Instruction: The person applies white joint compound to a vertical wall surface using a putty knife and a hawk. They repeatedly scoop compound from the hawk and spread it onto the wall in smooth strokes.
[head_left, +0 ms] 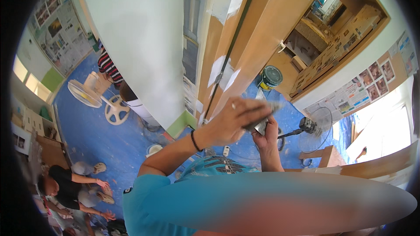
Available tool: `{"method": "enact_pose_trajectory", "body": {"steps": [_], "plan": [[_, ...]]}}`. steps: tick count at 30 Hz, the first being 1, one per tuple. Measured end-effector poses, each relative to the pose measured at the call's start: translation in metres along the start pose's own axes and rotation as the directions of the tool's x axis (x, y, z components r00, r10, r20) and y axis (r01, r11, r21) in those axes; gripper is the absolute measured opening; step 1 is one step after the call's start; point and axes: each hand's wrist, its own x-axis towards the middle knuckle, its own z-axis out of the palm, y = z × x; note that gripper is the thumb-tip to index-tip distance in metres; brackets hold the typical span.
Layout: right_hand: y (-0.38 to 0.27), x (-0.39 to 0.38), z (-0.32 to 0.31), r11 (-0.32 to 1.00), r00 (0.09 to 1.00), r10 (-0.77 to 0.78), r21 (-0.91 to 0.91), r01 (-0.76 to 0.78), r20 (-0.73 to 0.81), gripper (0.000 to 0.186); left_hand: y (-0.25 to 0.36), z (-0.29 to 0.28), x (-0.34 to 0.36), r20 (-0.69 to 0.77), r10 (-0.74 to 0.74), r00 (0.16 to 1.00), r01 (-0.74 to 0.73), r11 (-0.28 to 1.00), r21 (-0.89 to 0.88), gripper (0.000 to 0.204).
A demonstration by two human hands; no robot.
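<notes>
My left hand [236, 120], with a ring and a dark wristband, reaches across in front of my chest, its fingers bent and smeared by motion. They close on a dark flat piece [251, 126], whose kind the blur hides. Just right of it, my right hand [267, 136] pinches a flat grey metal blade [261, 126], like a putty knife, between thumb and fingers. The two flat pieces overlap or touch; my left fingers cover part of the blade. Behind both hands stands a brown wooden door frame [251, 48] with white filler patches.
A dark lidded bucket [271, 77] stands beyond my hands on blue floor sheeting [131, 148]. At right are a black fan [309, 126] and a wooden stand [323, 155]. A cream fan [85, 94] stands left. One person [65, 188] sits lower left; another in stripes [109, 67] is farther off.
</notes>
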Motion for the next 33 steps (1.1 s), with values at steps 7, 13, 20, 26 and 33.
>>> {"method": "enact_pose_trajectory", "body": {"steps": [7,13,20,26,33], "plan": [[-0.018,-0.015,0.027,0.989,0.961,0.111,0.063,-0.131,0.253,0.030,-0.016,-0.063,-0.017,0.424,-0.183,0.887,-0.016,0.906,0.423,0.069],[-0.014,-0.014,0.036,0.994,0.994,-0.098,-0.038,0.100,0.046,0.032,-0.048,-0.164,0.098,-0.234,0.224,0.946,-0.014,0.751,0.660,0.065],[-0.009,-0.016,0.023,0.989,0.990,-0.137,-0.058,0.138,0.007,0.032,-0.045,-0.188,0.186,-0.237,0.293,0.926,-0.080,0.768,0.636,0.066],[-0.015,-0.015,0.015,0.990,0.991,-0.132,-0.053,0.134,0.029,0.031,-0.054,-0.182,0.195,-0.185,0.433,0.882,-0.142,0.620,0.772,0.063],[-0.014,-0.006,0.009,0.994,0.993,-0.099,-0.033,0.101,0.061,0.033,-0.060,-0.165,0.172,-0.202,0.343,0.918,-0.055,0.612,0.789,0.057]]}}
